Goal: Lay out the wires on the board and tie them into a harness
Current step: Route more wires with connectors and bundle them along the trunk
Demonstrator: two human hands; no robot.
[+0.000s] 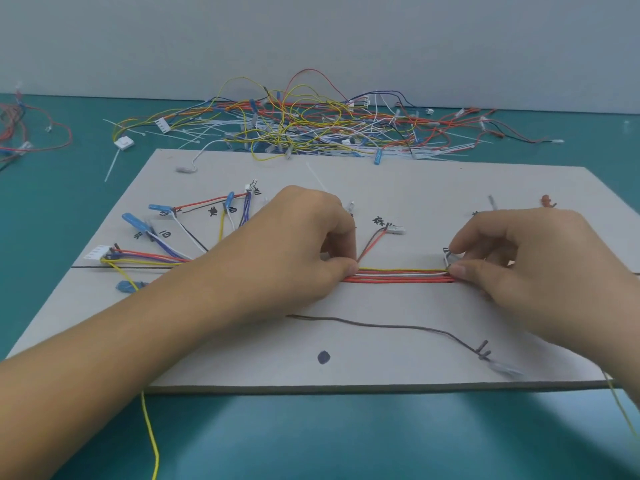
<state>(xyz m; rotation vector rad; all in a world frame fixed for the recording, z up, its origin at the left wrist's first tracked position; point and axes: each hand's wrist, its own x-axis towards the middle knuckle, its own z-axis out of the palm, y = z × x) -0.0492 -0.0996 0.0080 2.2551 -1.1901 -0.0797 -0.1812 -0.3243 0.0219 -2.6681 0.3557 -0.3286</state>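
Note:
A grey layout board [381, 368] lies in front of me on the teal table. A straight bundle of red, white and yellow wires [401, 276] runs across its middle. My left hand [298, 244] pinches the bundle at its left end. My right hand [526, 265] pinches it at the right end, beside a small white connector [446, 255]. On the board's left, wire branches fan out to blue terminals [135, 221] and a white plug [98, 252]. A loose grey wire [391, 327] curves across the near half of the board.
A big tangle of loose coloured wires and white cable ties [311, 126] lies behind the board. More red wires [31, 133] sit at the far left. A yellow wire [150, 441] hangs off the board's near edge. A dark dot [323, 357] marks the board.

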